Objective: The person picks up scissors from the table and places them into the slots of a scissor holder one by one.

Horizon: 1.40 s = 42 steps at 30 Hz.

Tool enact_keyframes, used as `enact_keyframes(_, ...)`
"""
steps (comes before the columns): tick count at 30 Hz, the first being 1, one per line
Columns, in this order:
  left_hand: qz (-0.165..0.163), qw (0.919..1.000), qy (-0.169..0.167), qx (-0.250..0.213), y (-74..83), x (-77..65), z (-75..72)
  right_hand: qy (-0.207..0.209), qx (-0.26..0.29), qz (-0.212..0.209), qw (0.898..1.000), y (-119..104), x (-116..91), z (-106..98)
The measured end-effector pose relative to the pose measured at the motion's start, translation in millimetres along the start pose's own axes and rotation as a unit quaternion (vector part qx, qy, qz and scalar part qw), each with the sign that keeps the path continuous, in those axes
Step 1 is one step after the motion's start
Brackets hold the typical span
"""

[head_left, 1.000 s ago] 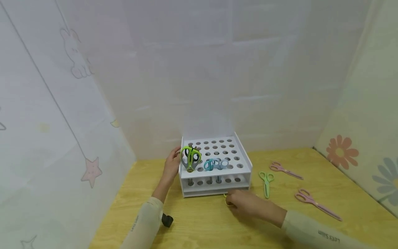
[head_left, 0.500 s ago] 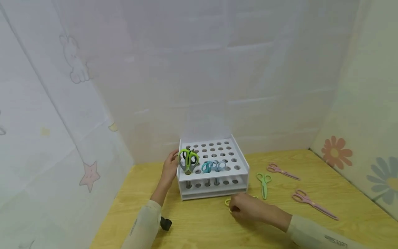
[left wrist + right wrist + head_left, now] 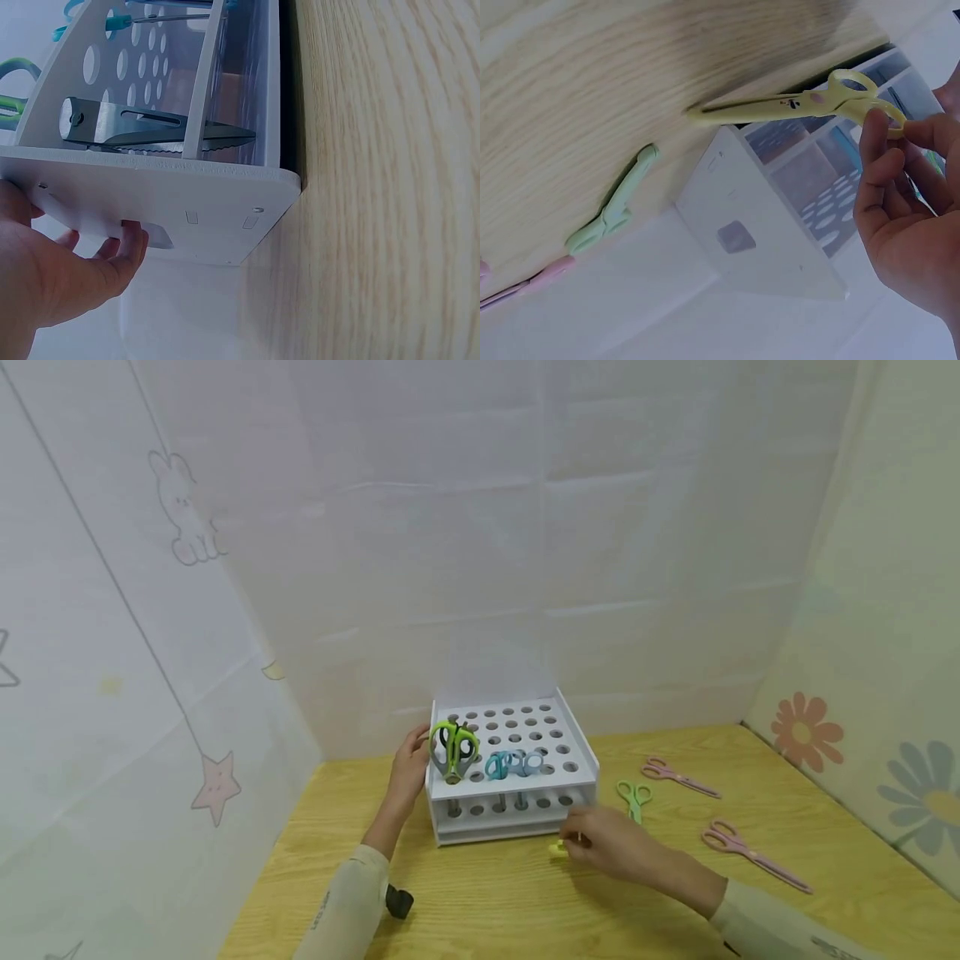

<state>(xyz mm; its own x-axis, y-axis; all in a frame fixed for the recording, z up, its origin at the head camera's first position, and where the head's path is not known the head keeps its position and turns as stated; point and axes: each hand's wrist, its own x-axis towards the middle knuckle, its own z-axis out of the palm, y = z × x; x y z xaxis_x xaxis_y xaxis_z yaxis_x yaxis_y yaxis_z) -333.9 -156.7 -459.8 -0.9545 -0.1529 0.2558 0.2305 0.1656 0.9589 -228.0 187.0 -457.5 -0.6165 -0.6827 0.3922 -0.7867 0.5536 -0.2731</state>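
Yellow scissors hang from my right hand, whose thumb and fingertip pinch one of the handle loops. The blade end points away from that hand, close to the tabletop in the right wrist view. Beside the left wall of a white two-tier rack is my left hand, fingers bent and fingertips resting on the side panel near its cutout. Green-and-grey scissors stand in the rack's front left hole. Teal scissors and light blue scissors stand upright in nearby front holes.
Light green scissors lie right of the rack. Farther right are pink scissors and a second pink pair nearer the front. Wood-grain tabletop lies before the rack, and a pale sheet wall rises behind it.
My right hand has taken hold of the yellow scissors by a loop and turned them; earlier they lay flat under the hand before the rack. My left hand stays at the rack's side.
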Motion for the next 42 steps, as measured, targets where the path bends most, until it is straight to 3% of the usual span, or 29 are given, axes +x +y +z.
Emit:
enact_keyframes(7, -0.005, 1.0000, -0.006, -0.004, -0.9, -3.3, -3.6, 0.080, 0.008, -0.024, 0.996, -1, -3, -10)
enact_keyframes(14, -0.017, 0.9999, -0.002, 0.002, -4.3, -1.7, -5.4, 0.114, 0.089, 0.008, 0.989, 3, -5, -25)
enact_keyframes(24, -0.013, 0.9999, 0.000, 0.001, -1.7, -0.4, -6.0, 0.180, 0.139, 0.066, 0.972, 10, -7, -46)
enact_keyframes(26, -0.011, 0.9999, 0.001, 0.001, -0.2, 0.1, -5.5, 0.183, 0.172, 0.088, 0.964, 9, -6, -53)
enact_keyframes(33, -0.011, 0.9999, -0.006, -0.002, 2.0, 2.3, -4.0, 0.210, 0.291, 0.148, 0.922, 6, 2, -74)
enact_keyframes(39, -0.015, 0.9999, -0.006, -0.004, 1.9, 2.6, -3.1, 0.260, 0.346, 0.181, 0.883, 4, 11, -81)
enact_keyframes(42, -0.015, 0.9999, -0.007, -0.001, 1.2, 2.6, -1.9, 0.284, 0.347, 0.195, 0.872, 5, 15, -82)
